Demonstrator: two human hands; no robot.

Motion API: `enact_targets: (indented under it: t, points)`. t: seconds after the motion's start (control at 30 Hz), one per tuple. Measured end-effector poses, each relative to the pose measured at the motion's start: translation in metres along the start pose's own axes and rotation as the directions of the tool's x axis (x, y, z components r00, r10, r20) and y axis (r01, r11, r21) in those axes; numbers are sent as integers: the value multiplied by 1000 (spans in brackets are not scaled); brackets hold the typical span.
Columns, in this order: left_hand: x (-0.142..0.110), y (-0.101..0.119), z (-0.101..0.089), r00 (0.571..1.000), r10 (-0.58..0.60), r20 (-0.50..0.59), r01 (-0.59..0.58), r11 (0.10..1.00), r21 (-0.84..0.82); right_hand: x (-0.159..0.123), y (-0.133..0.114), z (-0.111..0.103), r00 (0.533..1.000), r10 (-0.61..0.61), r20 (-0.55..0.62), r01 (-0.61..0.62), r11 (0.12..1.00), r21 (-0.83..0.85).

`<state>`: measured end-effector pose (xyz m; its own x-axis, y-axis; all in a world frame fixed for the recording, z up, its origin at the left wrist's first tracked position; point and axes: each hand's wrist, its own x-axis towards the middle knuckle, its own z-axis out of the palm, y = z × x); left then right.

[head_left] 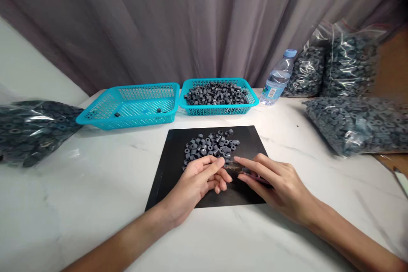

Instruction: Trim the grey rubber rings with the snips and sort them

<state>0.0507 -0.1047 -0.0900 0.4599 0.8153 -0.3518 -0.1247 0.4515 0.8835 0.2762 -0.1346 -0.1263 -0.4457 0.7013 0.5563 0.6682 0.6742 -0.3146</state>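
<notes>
Small dark grey plastic rings [204, 146] lie heaped on a black mat [162, 180]. My left hand [205, 176] is over the front of the heap, its thumb and forefinger pinched together and the other fingers curled below. Whatever may be between those fingertips is too small to make out. On the right side of the mat, my right hand [274, 178] has its fingers closed around a slim dark tool [259, 178] with pinkish parts; most of it is hidden by the palm and its kind does not show. The two hands are a short gap apart.
Behind the mat are a turquoise basket [143, 121] with a few dark pieces and another basket [216, 111] full of rings. A water bottle [277, 80] leans beside it. Clear bags of rings stand at left [35, 129] and right [360, 123].
</notes>
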Motion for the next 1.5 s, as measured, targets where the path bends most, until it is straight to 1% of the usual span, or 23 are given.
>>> enact_targets:
  t: [0.1, 0.2, 0.37, 0.5, 0.6, 0.77, 0.93, 1.07, 1.3, 1.43, 1.5]
  points:
    - [0, -1, 0, 1000, -3, 5, 3, 1000, 5, 0, 1, 1, 1000, 15, -19, -16, 1000, -5]
    - [-1, -2, 0, 1000, 4, 17, -4, 1000, 6, 0, 1, 1, 1000, 0, -10, 0, 1000, 6]
    - [-1, -2, 1, 1000, 8, 25, -8, 1000, 1, 1, 3, -5, 1000, -8, 30, 5, 994, 106]
    - [0, -1, 0, 1000, 6, 30, -6, 1000, -1, 1, 7, -10, 1000, 23, 4, -23, 990, 142]
    - [0, -2, -1, 1000, 5, 29, -5, 1000, -3, 1, 8, -9, 1000, 25, -19, -23, 992, 128]
    - [0, -2, -2, 1000, 0, 31, 1, 1000, -14, 0, 6, -4, 1000, 5, -5, -4, 997, 80]
    - [-1, -2, -3, 999, -14, 46, 15, 1000, -21, 1, 3, -3, 1000, 12, 9, -13, 995, 98]
    - [0, 0, -2, 997, -27, 78, 27, 1000, 2, 1, 3, -4, 1000, 14, 28, -17, 994, 112]
    - [-1, 1, -1, 997, -25, 73, 24, 1000, 11, 2, 3, -5, 999, -4, -34, 6, 997, 76]
    - [0, -1, -2, 998, -20, 61, 19, 1000, 14, 1, 8, -5, 994, 24, -107, -18, 998, 57]
    - [1, -2, -2, 998, -17, 52, 16, 1000, 19, 0, 10, -6, 992, 38, -122, -29, 997, 69]
